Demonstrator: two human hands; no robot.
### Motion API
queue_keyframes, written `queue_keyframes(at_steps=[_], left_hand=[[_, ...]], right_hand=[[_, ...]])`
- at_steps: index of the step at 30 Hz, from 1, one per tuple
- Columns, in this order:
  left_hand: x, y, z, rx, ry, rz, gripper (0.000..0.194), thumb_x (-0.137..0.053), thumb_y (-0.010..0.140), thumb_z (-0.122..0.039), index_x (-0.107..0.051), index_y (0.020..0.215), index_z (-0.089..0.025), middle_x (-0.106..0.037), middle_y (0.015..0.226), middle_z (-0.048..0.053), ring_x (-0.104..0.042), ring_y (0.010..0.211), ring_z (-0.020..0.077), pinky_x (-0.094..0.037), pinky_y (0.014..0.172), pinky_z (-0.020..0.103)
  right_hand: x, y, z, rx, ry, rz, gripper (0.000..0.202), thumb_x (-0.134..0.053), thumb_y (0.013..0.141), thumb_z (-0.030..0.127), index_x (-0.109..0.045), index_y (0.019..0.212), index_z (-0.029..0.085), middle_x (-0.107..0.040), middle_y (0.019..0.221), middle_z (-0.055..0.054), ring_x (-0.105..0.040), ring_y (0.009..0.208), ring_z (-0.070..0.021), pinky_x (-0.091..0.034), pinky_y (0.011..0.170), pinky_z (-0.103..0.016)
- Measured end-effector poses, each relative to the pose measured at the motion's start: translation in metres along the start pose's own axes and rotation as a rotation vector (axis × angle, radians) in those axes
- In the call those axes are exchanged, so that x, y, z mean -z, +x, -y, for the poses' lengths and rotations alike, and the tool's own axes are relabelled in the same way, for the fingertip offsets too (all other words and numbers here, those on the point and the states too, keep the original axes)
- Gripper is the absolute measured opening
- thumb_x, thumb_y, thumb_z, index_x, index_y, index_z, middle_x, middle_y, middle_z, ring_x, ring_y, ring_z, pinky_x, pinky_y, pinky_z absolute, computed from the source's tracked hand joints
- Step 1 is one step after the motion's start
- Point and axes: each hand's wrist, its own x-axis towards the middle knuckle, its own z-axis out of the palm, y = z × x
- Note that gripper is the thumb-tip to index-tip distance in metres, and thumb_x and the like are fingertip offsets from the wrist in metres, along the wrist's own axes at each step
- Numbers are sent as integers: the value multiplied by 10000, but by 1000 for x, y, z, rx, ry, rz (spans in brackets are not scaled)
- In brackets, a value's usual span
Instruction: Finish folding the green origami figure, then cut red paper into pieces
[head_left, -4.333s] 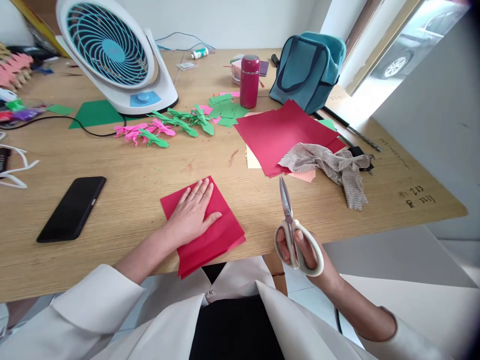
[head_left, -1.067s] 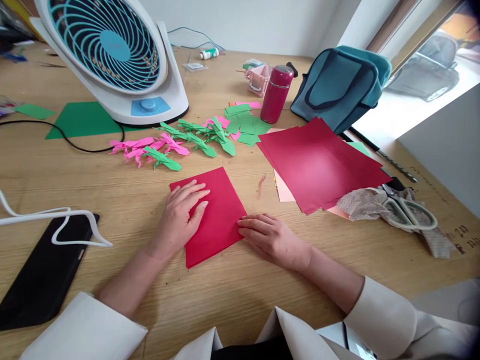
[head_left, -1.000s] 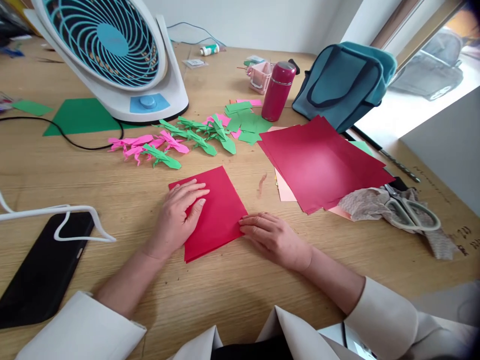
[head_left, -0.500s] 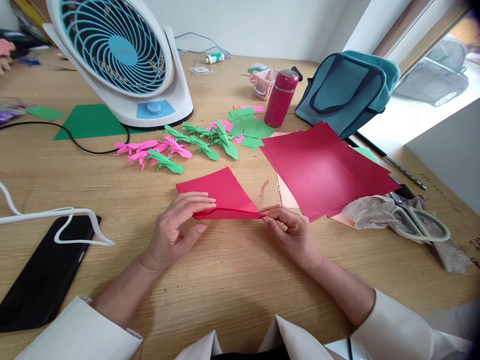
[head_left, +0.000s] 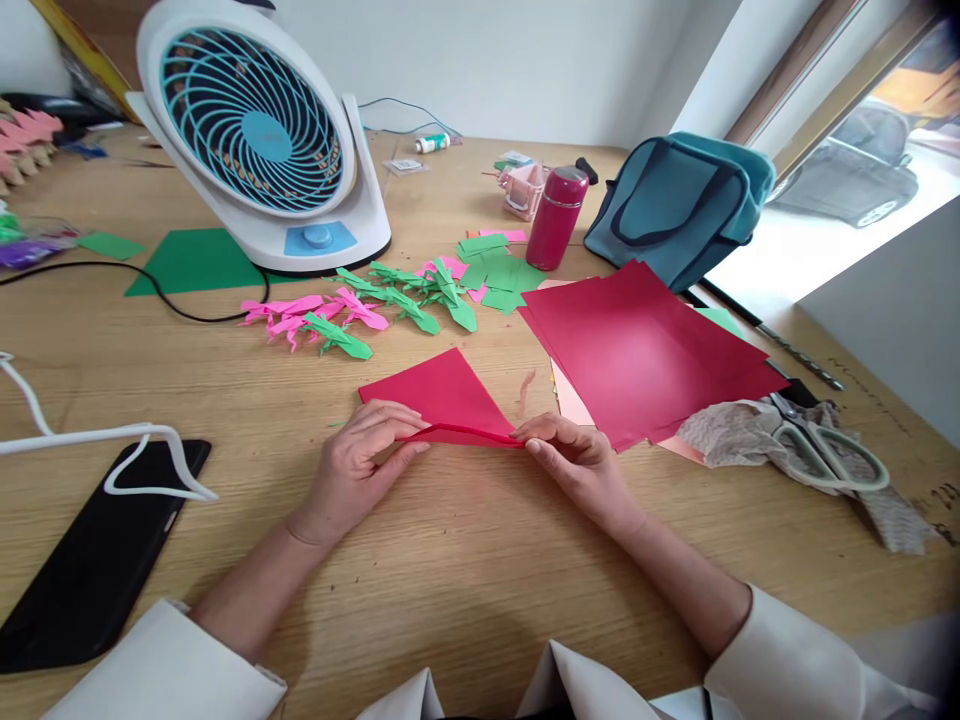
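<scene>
A folded piece of red paper [head_left: 448, 392] lies on the wooden table in front of me, its near edge raised in a narrow fold. My left hand [head_left: 371, 448] grips the left part of that fold, thumb below and fingers on top. At the right corner, my right hand [head_left: 576, 462] pinches the paper between thumb and forefinger. Beyond the paper lie several folded green paper figures [head_left: 409, 300] and pink paper figures [head_left: 300, 315]. To the right of my right hand is a stack of larger red paper sheets [head_left: 637, 350].
A white fan [head_left: 262, 140] stands at the back left, with a black phone [head_left: 97, 560] and white bent stand [head_left: 150, 432] nearer. Scissors [head_left: 825, 455] rest on crumpled wrapping at right. A red flask [head_left: 556, 218], teal bag [head_left: 667, 205] and green paper pieces [head_left: 495, 272] are farther back.
My left thumb has come up against the paper's near edge, closing the gap with the fingers. My right hand keeps its pinch at the corner. The whole view has shifted slightly.
</scene>
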Motion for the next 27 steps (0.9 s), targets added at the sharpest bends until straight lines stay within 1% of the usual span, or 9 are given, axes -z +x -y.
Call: queue_keyframes(at_steps=[4, 8, 11, 16, 19, 22, 24, 25, 27], left_hand=[[0, 0, 1, 11, -45, 20, 80, -638, 887, -233, -706, 928, -240, -738, 941, 46, -673, 942, 204, -564, 827, 369], [2, 1, 2, -10, -50, 68, 149, -569, 922, -239, -715, 935, -268, -762, 936, 28, -662, 980, 205, -552, 864, 395], [2, 0, 3, -34, -54, 76, 160, -558, 924, -230, -713, 917, -269, -765, 950, 27, -653, 995, 206, -550, 865, 397], [1, -2, 7, -70, -42, 96, 85, -621, 894, -244, -698, 928, -248, -752, 941, 40, -646, 1007, 220, -549, 848, 382], [0, -3, 9, -82, -29, 108, 143, -636, 892, -300, -683, 1007, -229, -739, 1007, 67, -638, 1036, 233, -541, 876, 399], [0, -3, 9, -104, -47, 102, 326, -651, 871, -421, -659, 1107, -196, -712, 1084, 115, -631, 1065, 266, -532, 906, 444], [0, -4, 8, -106, -69, 92, 394, -622, 876, -477, -651, 1134, -180, -697, 1112, 136, -628, 1080, 282, -526, 919, 465], [0, -4, 7, -101, -72, 86, 392, -616, 880, -475, -653, 1132, -177, -696, 1114, 138, -629, 1082, 284, -526, 920, 467], [-1, -3, 6, -87, -55, 71, 334, -643, 874, -410, -658, 1118, -182, -704, 1101, 129, -641, 1069, 276, -532, 915, 455]], right_hand=[[1, 1, 1, -18, 0, -11, 202, -631, 905, 373, -705, 828, 202, -701, 836, -44, -637, 810, -177, -512, 742, -304], [2, 1, 1, -13, -55, 25, 246, -588, 928, 395, -689, 827, 195, -690, 828, -44, -632, 793, -177, -511, 722, -300], [2, 0, -1, 54, -165, 28, 234, -562, 945, 355, -651, 800, 195, -652, 782, -32, -599, 736, -162, -490, 693, -289], [0, -3, -4, 113, -373, 17, 197, -521, 967, 281, -585, 796, 207, -586, 753, -16, -542, 687, -150, -438, 643, -283], [0, -3, -4, 156, -397, -1, 173, -506, 975, 260, -575, 824, 214, -600, 800, -28, -560, 753, -163, -457, 699, -301], [0, -2, -3, 213, -406, -39, 140, -525, 968, 247, -582, 843, 219, -622, 849, -44, -582, 823, -183, -478, 757, -331], [0, -1, -2, 244, -406, -65, 130, -535, 963, 239, -584, 844, 223, -623, 848, -46, -586, 823, -187, -484, 755, -341], [0, -2, -2, 260, -400, -74, 127, -537, 962, 234, -582, 843, 224, -622, 847, -46, -586, 820, -187, -486, 751, -343], [0, -2, -1, 293, -387, -89, 128, -536, 962, 223, -574, 839, 224, -618, 846, -45, -586, 817, -186, -486, 748, -347]])
